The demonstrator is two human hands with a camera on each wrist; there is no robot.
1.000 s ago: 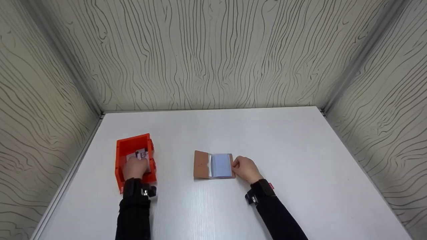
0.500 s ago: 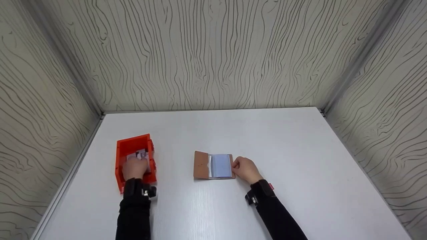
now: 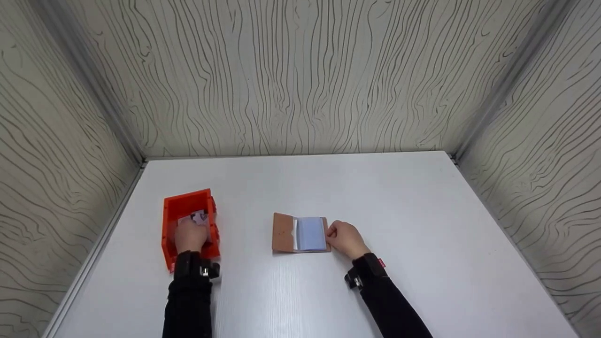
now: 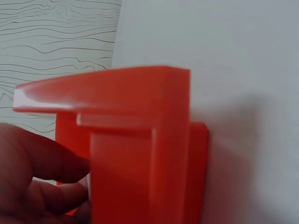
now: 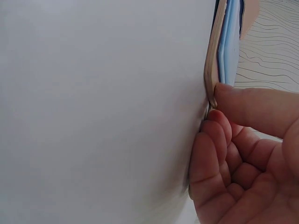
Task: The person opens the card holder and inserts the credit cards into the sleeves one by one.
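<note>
In the head view my left hand [image 3: 190, 235] reaches down into an orange-red plastic bin [image 3: 187, 202] on the left. Around its fingers lie printed cards [image 3: 201, 217] with grey-purple pictures. The left wrist view shows thumb and fingertips [image 4: 70, 168] pinching a thin pale edge, mostly hidden behind the bin's wall. An open brown card holder [image 3: 283, 233] with bluish sleeves [image 3: 312, 233] lies near the table's middle. My right hand [image 3: 346, 238] pinches its right cover edge between thumb and forefinger, as the right wrist view [image 5: 252, 149] shows up close.
A white table [image 3: 413, 202] carries everything. Pale wood-grain panels [image 3: 300, 80] enclose it at the back and on both sides. The bin's raised rim [image 4: 121, 88] stands close beside my left fingers.
My left hand has shifted slightly within the bin, and the printed cards under it show a little differently. My right hand and the card holder have stayed in place.
</note>
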